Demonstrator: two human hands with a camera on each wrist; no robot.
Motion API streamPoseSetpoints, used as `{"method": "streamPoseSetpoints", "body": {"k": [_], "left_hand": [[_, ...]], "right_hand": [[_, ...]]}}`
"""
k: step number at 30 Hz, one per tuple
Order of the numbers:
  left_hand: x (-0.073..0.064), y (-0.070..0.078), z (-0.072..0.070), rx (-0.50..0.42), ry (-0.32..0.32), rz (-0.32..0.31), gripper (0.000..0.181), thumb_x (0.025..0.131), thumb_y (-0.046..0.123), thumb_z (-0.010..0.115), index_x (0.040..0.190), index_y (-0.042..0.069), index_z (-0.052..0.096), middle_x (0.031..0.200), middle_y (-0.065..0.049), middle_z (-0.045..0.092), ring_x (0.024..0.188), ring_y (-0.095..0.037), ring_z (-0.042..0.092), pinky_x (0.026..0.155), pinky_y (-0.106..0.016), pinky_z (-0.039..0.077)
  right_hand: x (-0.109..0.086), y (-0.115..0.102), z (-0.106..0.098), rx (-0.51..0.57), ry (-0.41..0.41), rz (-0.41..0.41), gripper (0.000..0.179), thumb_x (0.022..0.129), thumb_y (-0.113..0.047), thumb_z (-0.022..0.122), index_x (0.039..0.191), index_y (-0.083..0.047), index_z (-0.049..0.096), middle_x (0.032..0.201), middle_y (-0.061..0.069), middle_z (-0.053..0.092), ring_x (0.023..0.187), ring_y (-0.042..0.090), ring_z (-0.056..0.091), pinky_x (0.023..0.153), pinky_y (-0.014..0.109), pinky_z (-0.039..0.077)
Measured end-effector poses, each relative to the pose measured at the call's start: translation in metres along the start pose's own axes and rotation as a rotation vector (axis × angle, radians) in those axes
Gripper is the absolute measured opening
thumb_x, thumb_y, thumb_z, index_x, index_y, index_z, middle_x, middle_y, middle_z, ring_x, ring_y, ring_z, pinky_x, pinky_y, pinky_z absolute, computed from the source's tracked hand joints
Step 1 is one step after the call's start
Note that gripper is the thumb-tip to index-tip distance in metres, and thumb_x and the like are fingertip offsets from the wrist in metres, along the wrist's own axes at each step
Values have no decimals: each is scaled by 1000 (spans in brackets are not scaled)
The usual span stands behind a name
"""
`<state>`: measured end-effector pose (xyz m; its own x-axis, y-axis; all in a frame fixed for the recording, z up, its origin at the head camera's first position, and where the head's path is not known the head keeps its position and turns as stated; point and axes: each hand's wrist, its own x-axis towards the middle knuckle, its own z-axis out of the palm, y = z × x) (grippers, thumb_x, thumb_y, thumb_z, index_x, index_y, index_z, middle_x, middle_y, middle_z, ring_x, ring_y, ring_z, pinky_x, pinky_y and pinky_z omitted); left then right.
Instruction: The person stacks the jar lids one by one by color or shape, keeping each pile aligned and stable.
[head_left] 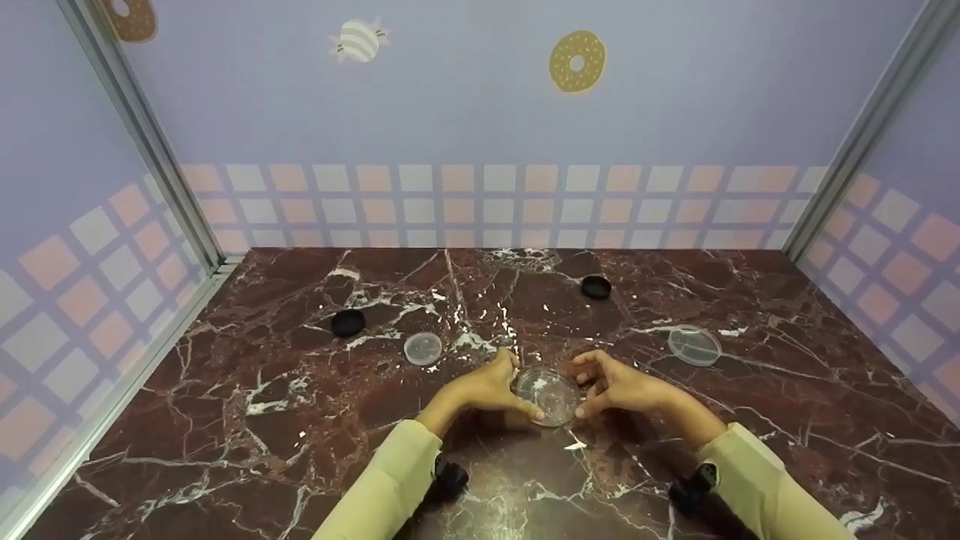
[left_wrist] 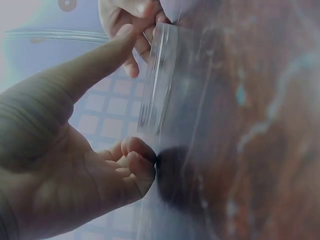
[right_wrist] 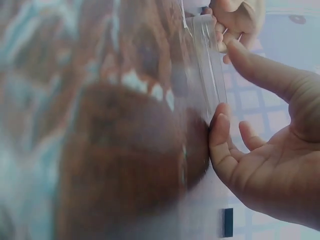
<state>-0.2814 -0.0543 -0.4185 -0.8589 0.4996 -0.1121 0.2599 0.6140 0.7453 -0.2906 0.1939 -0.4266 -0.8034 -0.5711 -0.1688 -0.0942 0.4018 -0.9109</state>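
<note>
A clear petri dish (head_left: 551,401) lies flat on the marbled table between the two hands. My left hand (head_left: 484,386) curves around its left side with thumb and fingers spread apart, the thumb overlapping the near rim in the head view. On the other side my right hand (head_left: 619,386) is close to the right rim, fingers loosely bent. In the left wrist view the dish's side wall (left_wrist: 159,80) shows several rim lines, and the left fingertips (left_wrist: 142,160) rest at the tabletop. The right fingertips (right_wrist: 220,122) are likewise low at the table, the right thumb higher than the dish wall (right_wrist: 206,60).
A larger clear round dish (head_left: 694,345) lies at the right, and a smaller translucent disc (head_left: 422,349) at the left. Two black round caps (head_left: 348,323) lie farther back, the other cap (head_left: 596,287) near the back wall. Patterned walls enclose the table (head_left: 225,450).
</note>
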Motion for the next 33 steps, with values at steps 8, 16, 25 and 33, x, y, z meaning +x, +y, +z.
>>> {"method": "streamPoseSetpoints", "body": {"k": [8, 16, 25, 33], "left_hand": [[5, 19, -1, -25, 94, 19, 75, 74, 28, 85, 122, -1, 36, 117, -23, 49, 105, -32, 53, 99, -46, 47], [28, 57, 15, -91, 169, 69, 73, 73, 30, 85, 122, 4, 38, 119, -15, 47, 111, -29, 51, 97, -38, 48], [65, 104, 44, -192, 191, 74, 77, 70, 31, 87, 126, 6, 41, 122, -7, 48, 115, -23, 52, 96, -28, 48], [96, 112, 74, -348, 279, 55, 69, 69, 25, 88, 121, 12, 45, 122, -7, 50, 119, -23, 53, 94, -23, 46]], "right_hand": [[-5, -5, -15, 11, 102, -82, 75, 82, -10, 75, 135, 14, 28, 127, 36, 45, 94, 15, 61, 81, 23, 54], [-16, -14, -39, 1, 333, -153, 69, 85, -7, 70, 141, 8, 33, 137, 34, 45, 120, 38, 53, 92, 24, 51], [-47, 7, -83, 75, 542, -108, 63, 89, -11, 68, 143, -1, 37, 116, -16, 57, 103, -2, 56, 86, 15, 51], [-70, 36, -118, 145, 624, -43, 51, 90, -19, 70, 134, -23, 45, 110, -27, 51, 101, -6, 52, 84, 11, 48]]}}
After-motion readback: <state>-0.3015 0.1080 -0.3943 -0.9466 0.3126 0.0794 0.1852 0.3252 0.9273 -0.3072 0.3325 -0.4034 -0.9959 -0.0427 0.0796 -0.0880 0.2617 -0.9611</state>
